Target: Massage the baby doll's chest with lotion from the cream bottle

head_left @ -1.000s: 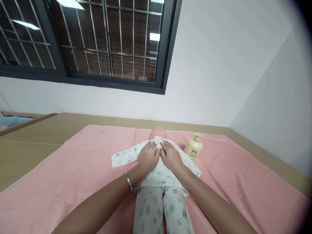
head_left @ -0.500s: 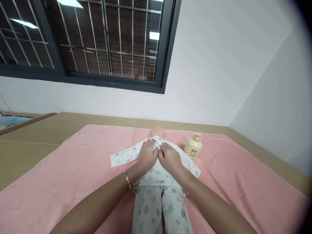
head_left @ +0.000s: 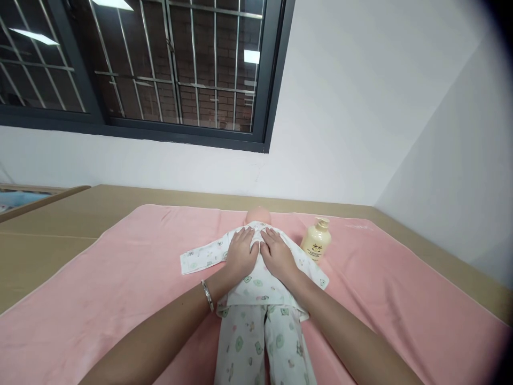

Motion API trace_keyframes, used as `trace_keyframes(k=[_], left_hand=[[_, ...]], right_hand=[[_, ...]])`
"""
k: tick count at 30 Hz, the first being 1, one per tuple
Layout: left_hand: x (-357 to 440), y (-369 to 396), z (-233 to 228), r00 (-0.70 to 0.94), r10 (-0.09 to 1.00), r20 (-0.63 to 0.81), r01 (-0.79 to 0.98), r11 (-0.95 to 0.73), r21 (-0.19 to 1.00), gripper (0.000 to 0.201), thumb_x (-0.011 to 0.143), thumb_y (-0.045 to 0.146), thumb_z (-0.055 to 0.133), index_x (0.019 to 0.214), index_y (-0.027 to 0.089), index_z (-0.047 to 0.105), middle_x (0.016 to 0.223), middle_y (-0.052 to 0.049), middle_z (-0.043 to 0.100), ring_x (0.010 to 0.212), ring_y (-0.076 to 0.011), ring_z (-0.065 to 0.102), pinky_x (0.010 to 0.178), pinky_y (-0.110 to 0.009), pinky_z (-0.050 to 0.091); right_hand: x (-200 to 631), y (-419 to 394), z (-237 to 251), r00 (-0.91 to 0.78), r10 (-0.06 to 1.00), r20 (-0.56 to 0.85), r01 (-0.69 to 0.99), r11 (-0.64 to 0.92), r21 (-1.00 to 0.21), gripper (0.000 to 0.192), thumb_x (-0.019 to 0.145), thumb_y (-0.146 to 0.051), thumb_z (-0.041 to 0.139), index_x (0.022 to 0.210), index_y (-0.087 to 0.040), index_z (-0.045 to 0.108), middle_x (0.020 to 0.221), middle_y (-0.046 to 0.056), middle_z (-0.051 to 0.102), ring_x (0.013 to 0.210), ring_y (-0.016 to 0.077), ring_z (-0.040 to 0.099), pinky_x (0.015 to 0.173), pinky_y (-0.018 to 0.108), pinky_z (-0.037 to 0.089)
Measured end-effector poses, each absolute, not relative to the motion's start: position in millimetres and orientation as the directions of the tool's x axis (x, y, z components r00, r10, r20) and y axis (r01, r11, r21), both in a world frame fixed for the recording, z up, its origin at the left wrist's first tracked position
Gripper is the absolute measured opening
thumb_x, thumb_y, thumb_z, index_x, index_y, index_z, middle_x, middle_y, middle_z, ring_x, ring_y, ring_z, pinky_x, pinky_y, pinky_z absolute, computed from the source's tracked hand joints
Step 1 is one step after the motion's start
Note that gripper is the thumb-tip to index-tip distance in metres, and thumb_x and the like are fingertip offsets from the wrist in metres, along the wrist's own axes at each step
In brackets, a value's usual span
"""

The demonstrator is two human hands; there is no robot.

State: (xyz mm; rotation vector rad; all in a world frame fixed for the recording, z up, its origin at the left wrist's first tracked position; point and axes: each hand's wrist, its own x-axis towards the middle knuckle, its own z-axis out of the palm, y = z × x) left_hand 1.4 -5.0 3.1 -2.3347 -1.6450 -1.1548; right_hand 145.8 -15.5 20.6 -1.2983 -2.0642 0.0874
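A baby doll [head_left: 256,216] lies on its back on a pink towel [head_left: 120,278], dressed in a white printed top [head_left: 200,256] and matching trousers [head_left: 260,342]. My left hand [head_left: 239,255] rests flat on the doll's chest, fingers toward the collar. My right hand [head_left: 276,255] lies beside it on the chest, thumbs nearly touching. Both palms press on the fabric and hold nothing. A metal bangle [head_left: 207,295] sits on my left wrist.
A cream pump bottle [head_left: 316,241] stands on the towel right of the doll's shoulder. The towel covers a tan surface [head_left: 48,235] that meets white walls. A barred dark window [head_left: 160,69] is above.
My hands have slid slightly up the doll's chest toward the collar and closer together. The view has tilted a little.
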Motion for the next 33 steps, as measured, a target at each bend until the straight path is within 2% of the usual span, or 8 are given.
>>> trace_keyframes(k=[10, 14, 17, 21, 25, 28, 33], left_hand=[[3, -12, 10, 0.15, 0.784, 0.602, 0.853, -0.41, 0.322, 0.039, 0.092, 0.026, 0.043, 0.125, 0.013, 0.059, 0.134, -0.012, 0.059, 0.129, -0.0268, 0.049, 0.111, -0.046, 0.038], [6, -21, 17, 0.18, 0.761, 0.623, 0.883, -0.404, 0.238, 0.031, 0.092, 0.024, 0.043, 0.11, 0.014, 0.066, 0.12, -0.012, 0.067, 0.12, -0.0262, 0.058, 0.104, -0.042, 0.046], [7, -25, 18, 0.159, 0.754, 0.637, 0.891, -0.388, 0.237, 0.028, 0.092, 0.024, 0.044, 0.106, 0.017, 0.067, 0.117, -0.011, 0.069, 0.117, -0.0266, 0.06, 0.1, -0.042, 0.049], [7, -23, 16, 0.116, 0.776, 0.62, 0.876, -0.374, 0.305, 0.031, 0.092, 0.024, 0.045, 0.114, 0.016, 0.065, 0.124, -0.011, 0.066, 0.123, -0.0273, 0.056, 0.102, -0.044, 0.047], [4, -13, 11, 0.114, 0.805, 0.582, 0.858, -0.375, 0.351, 0.039, 0.092, 0.027, 0.044, 0.125, 0.013, 0.059, 0.134, -0.013, 0.059, 0.131, -0.0288, 0.047, 0.108, -0.047, 0.041], [2, -7, 8, 0.125, 0.814, 0.568, 0.864, -0.371, 0.341, 0.043, 0.091, 0.027, 0.043, 0.129, 0.01, 0.055, 0.137, -0.015, 0.055, 0.133, -0.03, 0.045, 0.111, -0.049, 0.036], [1, -10, 8, 0.183, 0.76, 0.623, 0.867, -0.423, 0.262, 0.039, 0.092, 0.025, 0.041, 0.124, 0.01, 0.059, 0.133, -0.014, 0.059, 0.128, -0.0288, 0.05, 0.111, -0.048, 0.037]], right_hand=[[147, -15, 21, -0.261, 0.83, 0.494, 0.787, 0.479, -0.389, 0.044, 0.097, -0.025, 0.036, 0.136, -0.011, 0.052, 0.144, 0.013, 0.048, 0.138, 0.0234, 0.037, 0.115, 0.043, 0.026], [153, -12, 26, -0.337, 0.814, 0.474, 0.802, 0.512, -0.309, 0.044, 0.096, -0.025, 0.037, 0.135, -0.011, 0.053, 0.144, 0.014, 0.047, 0.137, 0.0239, 0.038, 0.113, 0.04, 0.029], [158, -9, 30, -0.382, 0.803, 0.458, 0.803, 0.533, -0.266, 0.043, 0.097, -0.029, 0.038, 0.136, -0.016, 0.052, 0.145, 0.011, 0.046, 0.136, 0.0227, 0.039, 0.113, 0.04, 0.03], [158, -11, 32, -0.369, 0.798, 0.476, 0.817, 0.523, -0.244, 0.042, 0.096, -0.028, 0.04, 0.134, -0.015, 0.054, 0.143, 0.011, 0.049, 0.135, 0.0229, 0.041, 0.112, 0.039, 0.031], [151, -20, 33, -0.307, 0.802, 0.512, 0.834, 0.486, -0.261, 0.034, 0.093, -0.023, 0.043, 0.117, -0.019, 0.066, 0.134, 0.009, 0.058, 0.13, 0.0216, 0.048, 0.108, 0.036, 0.036], [145, -28, 32, -0.256, 0.808, 0.531, 0.85, 0.45, -0.274, 0.03, 0.092, -0.022, 0.043, 0.104, -0.022, 0.07, 0.128, 0.007, 0.063, 0.127, 0.0212, 0.051, 0.105, 0.036, 0.04], [137, -37, 32, -0.231, 0.819, 0.526, 0.881, 0.405, -0.244, 0.031, 0.092, -0.02, 0.042, 0.105, -0.018, 0.07, 0.127, 0.012, 0.063, 0.126, 0.0236, 0.052, 0.104, 0.036, 0.041]])
